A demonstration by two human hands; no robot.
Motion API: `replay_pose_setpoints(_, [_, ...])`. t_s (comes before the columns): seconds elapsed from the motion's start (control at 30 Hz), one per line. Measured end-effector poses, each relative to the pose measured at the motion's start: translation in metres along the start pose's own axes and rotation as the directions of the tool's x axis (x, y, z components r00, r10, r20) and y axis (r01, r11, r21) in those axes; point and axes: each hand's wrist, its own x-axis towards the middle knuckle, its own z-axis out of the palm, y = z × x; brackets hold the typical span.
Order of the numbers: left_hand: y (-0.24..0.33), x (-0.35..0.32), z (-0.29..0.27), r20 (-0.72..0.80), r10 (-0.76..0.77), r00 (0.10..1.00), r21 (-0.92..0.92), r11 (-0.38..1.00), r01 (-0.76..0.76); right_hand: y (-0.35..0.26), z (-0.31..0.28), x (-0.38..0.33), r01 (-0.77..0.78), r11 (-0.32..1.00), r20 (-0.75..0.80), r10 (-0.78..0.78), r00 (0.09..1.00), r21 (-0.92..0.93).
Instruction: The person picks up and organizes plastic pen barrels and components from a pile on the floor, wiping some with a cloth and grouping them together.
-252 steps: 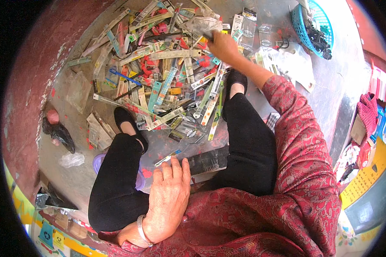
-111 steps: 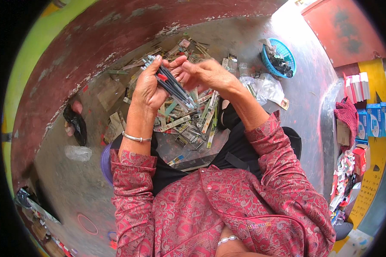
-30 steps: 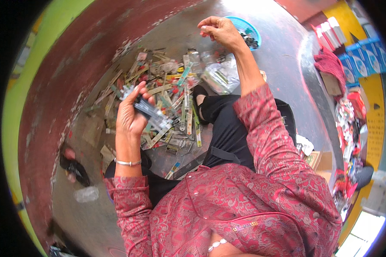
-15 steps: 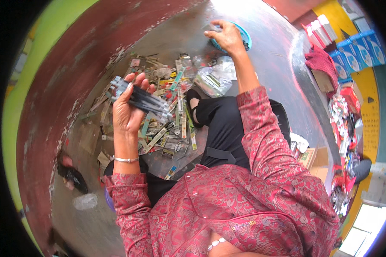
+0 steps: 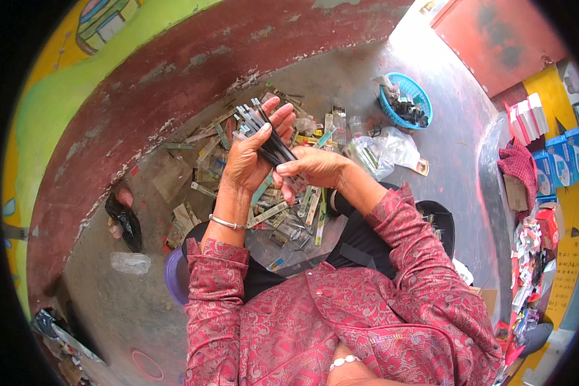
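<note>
A bundle of thin black sticks with pale tips, like pen refills [image 5: 278, 150], lies slantwise across my left hand [image 5: 248, 157]. My left thumb presses over the bundle while the fingers lie behind it. My right hand [image 5: 318, 168] is closed around the bundle's lower end, its thumb on top. Both hands are over a heap of flat, narrow packets and strips [image 5: 270, 212] on the floor. Parts of the heap are hidden behind the hands.
A blue plastic basket [image 5: 419, 88] with dark things and a grey piece inside stands at the far right. Clear plastic bags [image 5: 385, 151] lie nearer. A black bag [image 5: 127, 222] is on the left, by the red wall [image 5: 96, 148]. A purple tub [image 5: 175, 276] sits beside my left leg.
My right hand has come back from the basket to the bundle and grips its lower end. My left hand has moved right with the bundle. The grey piece now rests at the basket.
</note>
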Motion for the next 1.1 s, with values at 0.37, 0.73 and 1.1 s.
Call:
replay_pose_setpoints(0.37, [-0.006, -0.006, 0.004, -0.037, -0.138, 0.99, 0.355, 0.924, 0.142, 0.006, -0.002, 0.008, 0.121, 0.981, -0.218, -0.153, 0.964, -0.151])
replay_pose_setpoints(0.73, [-0.015, -0.004, 0.004, -0.254, -0.202, 0.946, 0.228, 0.938, 0.261, -0.009, 0.02, -0.002, 0.008, 0.942, -0.293, -0.113, 0.949, -0.336])
replay_pose_setpoints(1.1, [-0.02, -0.005, 0.002, -0.379, -0.164, 0.911, 0.412, 0.852, 0.325, -0.042, -0.004, -0.025, 0.057, 0.776, -0.606, -0.534, 0.589, -0.628])
